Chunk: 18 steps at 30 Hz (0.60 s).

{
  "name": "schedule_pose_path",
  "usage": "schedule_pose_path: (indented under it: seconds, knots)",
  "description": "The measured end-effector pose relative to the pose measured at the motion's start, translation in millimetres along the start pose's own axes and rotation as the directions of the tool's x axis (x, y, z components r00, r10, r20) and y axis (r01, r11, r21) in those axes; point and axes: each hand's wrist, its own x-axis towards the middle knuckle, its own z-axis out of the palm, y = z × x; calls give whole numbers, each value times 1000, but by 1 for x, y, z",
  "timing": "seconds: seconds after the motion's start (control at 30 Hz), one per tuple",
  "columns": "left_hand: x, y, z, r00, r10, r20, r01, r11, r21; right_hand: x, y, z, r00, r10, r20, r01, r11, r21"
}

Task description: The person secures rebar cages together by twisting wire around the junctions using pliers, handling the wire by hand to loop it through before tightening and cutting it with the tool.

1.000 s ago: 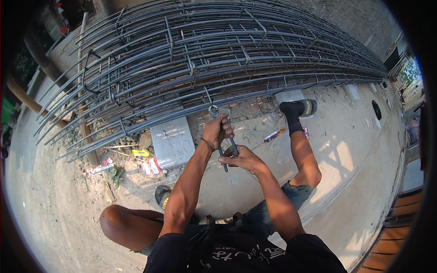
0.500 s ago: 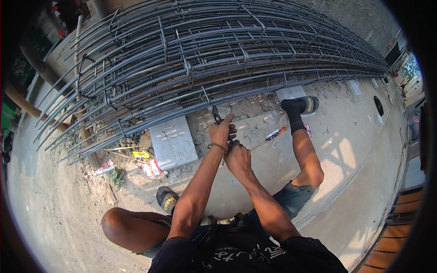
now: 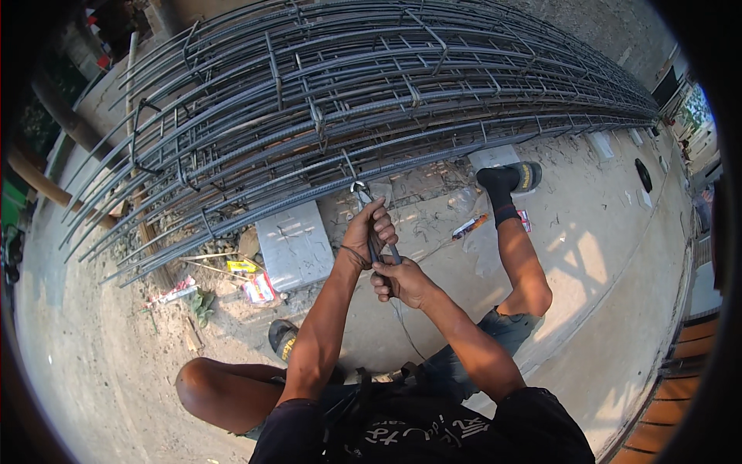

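Note:
Steel end-cutting pliers (image 3: 359, 195) have their round head at the lower bar of the stacked rebar cages (image 3: 402, 100), by a short crosspiece. My left hand (image 3: 367, 232) is closed round the handles just below the head. My right hand (image 3: 402, 282) is closed lower on the handles, thumb on top. A thin wire (image 3: 410, 334) dangles below my hands; what is at the jaws is too small to tell.
A pale slab (image 3: 294, 240) lies left of my hands. Litter (image 3: 259, 288), sticks and rubble are under the bar ends. My feet (image 3: 506, 179) rest on the concrete. Wooden posts (image 3: 35, 178) stand left; orange slats (image 3: 649, 425) are lower right.
Over the last second my hands have shifted their grip on the pliers; my right hand turned over and back and now sits slightly lower. The wire now shows below them.

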Motion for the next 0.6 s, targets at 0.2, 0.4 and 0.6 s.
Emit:
schedule_pose_path:
  seconds: [0.2, 0.4, 0.6]
  knots:
    - [5, -8, 9, 933, 235, -272, -124, 921, 370, 11, -3, -1, 642, -742, -193, -254, 32, -967]
    - [16, -14, 30, 836, 291, -465, -108, 919, 380, -8, -8, 19, 653, -740, -164, -279, -33, -960]
    - [11, 5, -26, 996, 16, 87, -18, 1000, 22, -3, -11, 11, 952, -300, -57, 225, 817, -530]
